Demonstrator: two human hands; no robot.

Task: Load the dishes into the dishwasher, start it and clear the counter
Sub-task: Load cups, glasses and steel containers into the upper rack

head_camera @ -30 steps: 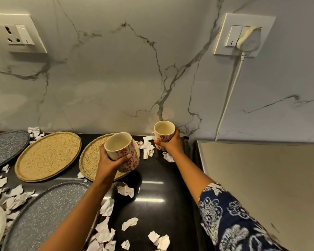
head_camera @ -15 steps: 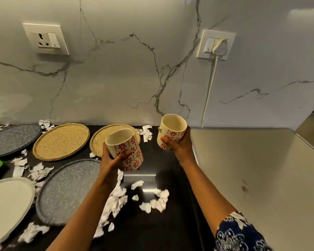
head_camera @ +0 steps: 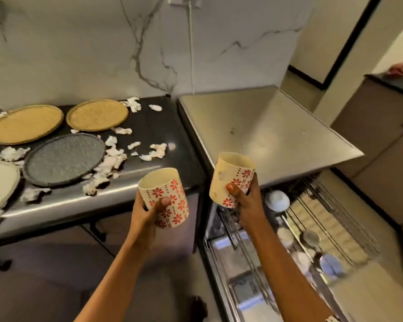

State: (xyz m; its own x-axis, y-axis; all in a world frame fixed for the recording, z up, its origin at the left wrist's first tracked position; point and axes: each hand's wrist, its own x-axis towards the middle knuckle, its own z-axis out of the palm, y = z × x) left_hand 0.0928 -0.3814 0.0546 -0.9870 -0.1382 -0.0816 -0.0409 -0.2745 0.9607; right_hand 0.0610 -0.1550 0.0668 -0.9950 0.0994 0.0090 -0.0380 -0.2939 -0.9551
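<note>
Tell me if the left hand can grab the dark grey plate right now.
Probably not yet: the left hand grips a flowered cup, so it is full. The dark grey plate lies uncovered, only paper scraps round it, so the way itself looks free.

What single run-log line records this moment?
left hand: grips cream ceramic mug with red flowers | right hand: grips second matching mug by open dishwasher rack | black counter: holds round plates, torn paper scraps

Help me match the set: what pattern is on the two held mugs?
Red flowers and dashes on cream, on both mugs; head view.
</note>
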